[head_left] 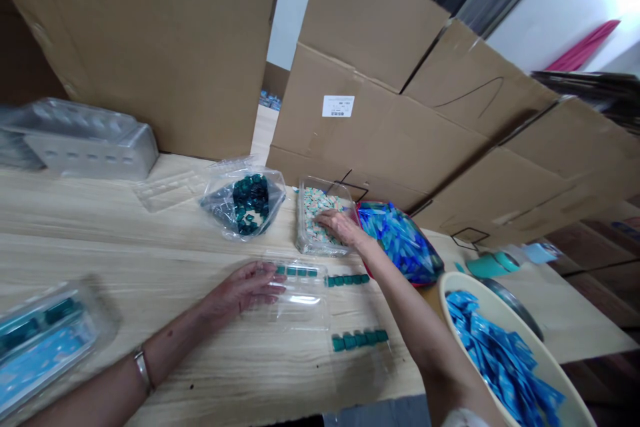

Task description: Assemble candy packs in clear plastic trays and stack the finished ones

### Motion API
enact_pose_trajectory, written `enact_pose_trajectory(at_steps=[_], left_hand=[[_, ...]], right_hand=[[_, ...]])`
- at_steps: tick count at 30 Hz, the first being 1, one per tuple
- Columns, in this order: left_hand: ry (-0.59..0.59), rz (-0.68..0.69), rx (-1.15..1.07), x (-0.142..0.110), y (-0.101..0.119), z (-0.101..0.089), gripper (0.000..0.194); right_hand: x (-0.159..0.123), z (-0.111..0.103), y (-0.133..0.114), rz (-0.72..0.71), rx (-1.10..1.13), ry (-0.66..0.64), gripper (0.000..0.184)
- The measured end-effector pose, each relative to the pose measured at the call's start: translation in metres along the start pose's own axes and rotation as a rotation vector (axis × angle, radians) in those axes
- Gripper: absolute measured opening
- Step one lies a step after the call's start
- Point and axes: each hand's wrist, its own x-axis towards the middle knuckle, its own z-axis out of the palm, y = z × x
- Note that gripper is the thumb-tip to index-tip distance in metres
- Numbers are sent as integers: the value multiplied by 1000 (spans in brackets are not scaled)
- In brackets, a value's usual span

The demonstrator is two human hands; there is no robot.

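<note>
My left hand lies at the left edge of a clear plastic tray, fingers spread and touching it. A row of small teal squares sits in the tray's upper compartment; its lower part looks bare. My right hand reaches into a clear tub of many small pale and teal pieces. Its fingers are bent together among the pieces, and what they pinch is hidden. Right of the tray are two rows of teal blocks, an upper row and a lower row.
An open plastic bag holds dark teal pieces. Blue packets fill a red-rimmed container; a cream basin holds blue wrappers. Clear trays stand back left, and a filled tray lies front left. Cardboard walls the back.
</note>
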Motion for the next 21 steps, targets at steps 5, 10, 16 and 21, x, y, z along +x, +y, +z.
enact_pose_trajectory(at_steps=[5, 10, 16, 21], left_hand=[[-20, 17, -1, 0, -2, -1, 34], [-34, 19, 1, 2, -4, -4, 33], [-35, 22, -5, 4, -5, -5, 32], [-37, 20, -3, 2, -4, -3, 33]], right_hand=[[-2, 0, 1, 5, 25, 79, 25], [-3, 2, 7, 54, 104, 154, 22], [0, 7, 18, 242, 177, 241, 16], [-3, 5, 13, 150, 82, 192, 21]])
